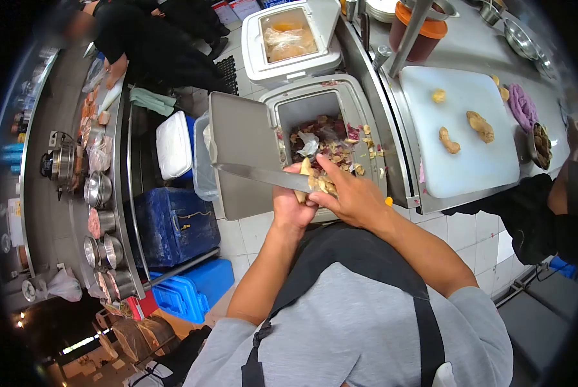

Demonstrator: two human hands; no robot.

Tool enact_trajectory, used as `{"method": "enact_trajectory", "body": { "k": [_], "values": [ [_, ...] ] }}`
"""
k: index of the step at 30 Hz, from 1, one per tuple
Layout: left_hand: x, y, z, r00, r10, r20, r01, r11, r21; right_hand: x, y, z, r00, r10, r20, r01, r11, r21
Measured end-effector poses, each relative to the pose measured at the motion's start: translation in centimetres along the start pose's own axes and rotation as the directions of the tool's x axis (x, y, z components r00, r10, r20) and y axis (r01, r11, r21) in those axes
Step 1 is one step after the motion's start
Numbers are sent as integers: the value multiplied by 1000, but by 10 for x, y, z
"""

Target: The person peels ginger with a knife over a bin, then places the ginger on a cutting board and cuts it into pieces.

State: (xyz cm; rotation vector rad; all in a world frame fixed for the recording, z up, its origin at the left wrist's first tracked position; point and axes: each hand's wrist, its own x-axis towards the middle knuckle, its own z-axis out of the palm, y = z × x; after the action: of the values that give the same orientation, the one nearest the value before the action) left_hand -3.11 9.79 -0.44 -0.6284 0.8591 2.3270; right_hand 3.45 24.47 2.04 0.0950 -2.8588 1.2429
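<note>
My left hand (291, 205) is closed round a piece of ginger (305, 169), partly peeled and pale yellow. The fingers of my right hand (352, 197) grip a large knife (260, 175), its blade pointing left across the ginger; the handle is hidden in the hand. Both hands are over the near edge of a grey open bin (360, 97) holding peels and scraps. On a white cutting board (460, 164) at the right lie a peeled yellow piece (438, 96) and two unpeeled ginger pieces (480, 127).
The bin's grey lid (244, 148) stands open at its left. A white container (256, 45) is behind it. Blue bins (202, 287) stand lower left. One co-worker (147, 45) is at the left counter, another person's arm (563, 184) at the right edge. A purple cloth (523, 106) lies beside the board.
</note>
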Motion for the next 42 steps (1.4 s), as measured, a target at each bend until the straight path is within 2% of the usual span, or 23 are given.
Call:
{"method": "enact_trajectory", "body": {
  "k": [1,3,4,5,8,11,13,14,16,17,19,21,23,24,25,27,28,29,32,33,35,40,42],
  "values": [
    [2,5,-2,1000,9,-4,-9,1000,-2,-1,1,2,1000,-19,-1,19,1000,21],
    [4,16,-9,988,-145,59,145,989,-3,-1,0,-1,1000,-7,22,7,1000,-3],
    [4,20,-15,958,-236,164,240,971,-9,0,-4,-7,996,30,82,-31,1000,5],
    [4,18,-18,955,-244,166,249,968,-8,1,-7,-11,988,68,139,-70,997,8],
    [-6,13,-12,963,-241,119,241,970,12,5,-4,-9,984,104,145,-108,994,21],
    [-13,9,-9,959,-271,83,278,957,-80,6,-3,-7,992,73,106,-75,997,18],
    [-12,9,-15,934,-271,232,293,954,-61,9,-2,-3,996,40,75,-43,999,33],
    [-9,4,-19,933,-273,233,295,953,-64,10,-2,-3,999,8,41,-10,999,47],
    [-6,-6,-22,860,-406,309,379,914,146,21,-3,-9,995,68,69,-72,996,59],
    [-4,-10,-22,857,-411,311,383,912,150,26,-5,-12,988,123,92,-130,989,74],
    [-12,-10,-8,929,-293,228,265,953,145,26,-5,-12,983,137,123,-151,982,116],
    [-12,-3,-2,940,-271,209,250,961,122,26,-3,-4,987,152,-46,-139,967,215],
    [-10,6,-3,952,-209,225,210,978,20,26,3,-4,977,205,-59,-179,938,297],
    [-6,8,-11,940,-124,319,143,989,-37,25,7,-4,961,266,-72,-222,901,373],
    [-3,12,-17,943,-112,312,129,991,-35,22,6,-6,964,256,-67,-212,900,382],
    [4,17,-24,949,75,306,-30,988,-150,10,-3,-13,991,136,-13,-131,973,191],
    [-14,30,15,996,70,-55,-81,972,-221,8,-11,-16,987,140,77,-152,972,179],
    [-10,34,15,994,87,-59,-98,971,-216,5,-16,-17,989,125,78,-138,972,189],
    [2,47,11,921,325,216,-253,918,-306,5,-28,-24,949,159,273,-211,962,174],
    [3,52,13,918,332,218,-261,918,-300,6,-30,-26,951,150,270,-204,962,181],
    [5,59,17,848,399,348,-297,903,-310,7,-33,-27,954,131,268,-189,961,202],
    [6,62,27,808,473,352,-397,878,-268,7,-38,-32,963,102,250,-156,966,207],
    [5,60,31,803,521,289,-458,850,-259,6,-38,-32,961,104,256,-157,967,199]
  ]
}}
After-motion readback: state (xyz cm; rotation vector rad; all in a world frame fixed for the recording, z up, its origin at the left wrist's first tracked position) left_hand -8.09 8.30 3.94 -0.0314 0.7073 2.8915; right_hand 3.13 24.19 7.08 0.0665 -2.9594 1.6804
